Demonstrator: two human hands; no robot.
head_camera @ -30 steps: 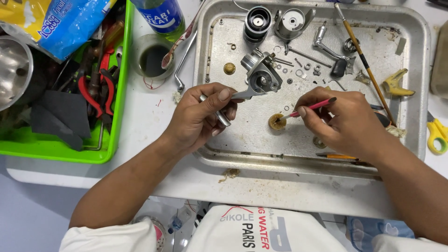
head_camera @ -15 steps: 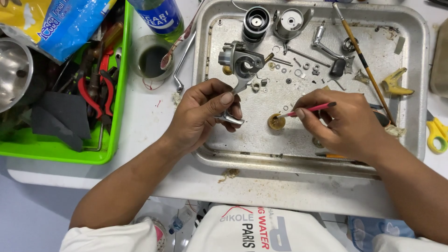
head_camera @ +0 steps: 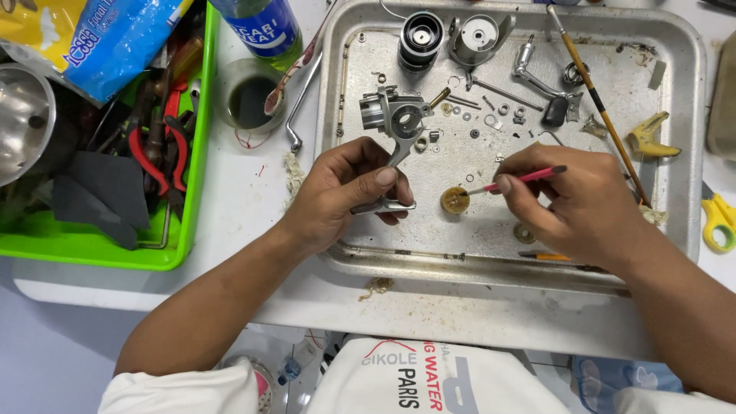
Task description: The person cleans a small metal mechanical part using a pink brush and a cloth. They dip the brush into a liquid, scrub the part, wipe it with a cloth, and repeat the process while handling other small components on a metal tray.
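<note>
A: Surface status?

B: Everything is being referenced to the metal tray (head_camera: 686, 100). It is being supported by a white tabletop (head_camera: 230, 230), smudged, with bits of fibre lying just below the tray's near rim. The tray itself is dull steel, scratched and greasy, with rounded corners. The room beyond the table edge is not being shown.

A: Left hand?

B: The left hand (head_camera: 341, 195) is being kept closed around the foot of a grey cast reel body (head_camera: 395, 123), at the tray's left-centre. The body is being held tilted, its round housing pointing toward the tray's far edge.

A: Right hand?

B: The right hand (head_camera: 571, 195) is being pinched narrow on a thin red brush (head_camera: 525, 178), over the tray's centre-right. The brush tip is being pressed to a small brass gear (head_camera: 455, 200) lying on the tray floor between the two hands.

A: Loose parts?

B: Washers and screws (head_camera: 491, 119) are being left scattered in the tray's middle. A black spool (head_camera: 420, 34) and a silver rotor (head_camera: 475, 34) are sitting at the tray's far edge. A long wooden-handled brush (head_camera: 594, 100) is lying diagonally toward the tray's right side.

A: Outside the tray?

B: Left of it, a green plastic bin (head_camera: 192, 230) is being used for red-handled pliers (head_camera: 149, 157). A dark-filled cup (head_camera: 247, 96) is standing between bin and tray.
</note>
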